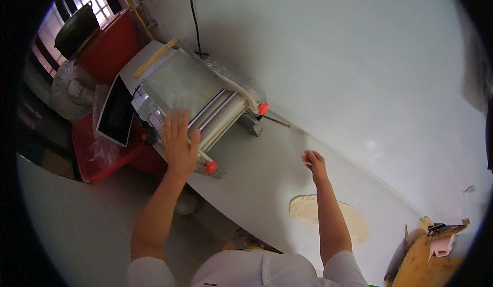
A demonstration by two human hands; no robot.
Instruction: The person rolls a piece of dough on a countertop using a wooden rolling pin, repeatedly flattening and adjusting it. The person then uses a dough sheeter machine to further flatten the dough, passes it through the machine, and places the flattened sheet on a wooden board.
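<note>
My left hand (179, 144), fingers spread, is over the near left side of a dough sheeter (223, 121). Nothing is in it, and whether it touches the machine cannot be told. The sheeter has metal rollers, a sloped metal feed tray (185, 77) dusted with white, and red knobs (211, 167) at its sides. To the right, my right hand (315, 163) is above the white work surface, its fingers loosely curled and a little apart, with nothing visible in it. Below my right forearm lies a flat, elongated sheet of dough (351, 219), partly hidden by the arm.
A white wall (346, 56) rises behind the work surface (246, 187). Left of the sheeter are a red tub (104, 167), a dark flat panel (116, 111) and a dial scale (69, 94). Wooden boards (412, 264) and a pink container (442, 245) stand at the lower right.
</note>
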